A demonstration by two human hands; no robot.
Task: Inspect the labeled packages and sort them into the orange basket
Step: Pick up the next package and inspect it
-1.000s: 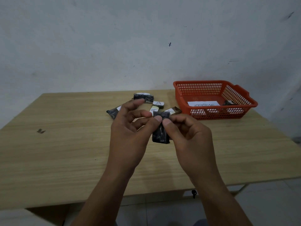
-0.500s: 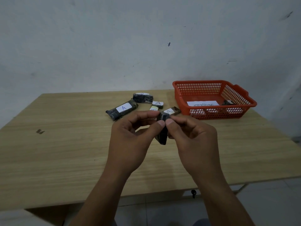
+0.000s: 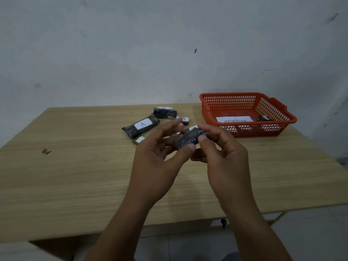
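Note:
A small dark wrapped package [image 3: 189, 139] is held above the table between both hands. My right hand [image 3: 222, 153] pinches its right end with thumb and fingers. My left hand [image 3: 160, 157] holds its lower left end with the thumb, its fingers spread behind. Several dark packages with white labels lie behind on the table: a long package marked A [image 3: 140, 125], a rounder package [image 3: 165, 112] and small ones [image 3: 184, 120] [image 3: 138, 139]. The orange basket [image 3: 278, 108] stands at the back right, holding a white paper label [image 3: 234, 120] and a dark package [image 3: 264, 118].
The wooden table [image 3: 75, 176] runs to a grey wall behind. A small dark mark [image 3: 46, 151] sits on its left part. Tiled floor shows below the front edge.
The package has been turned from hanging upright to lying nearly level between my hands. My left fingers have spread open behind it. A small package at the left of the pile has come into view.

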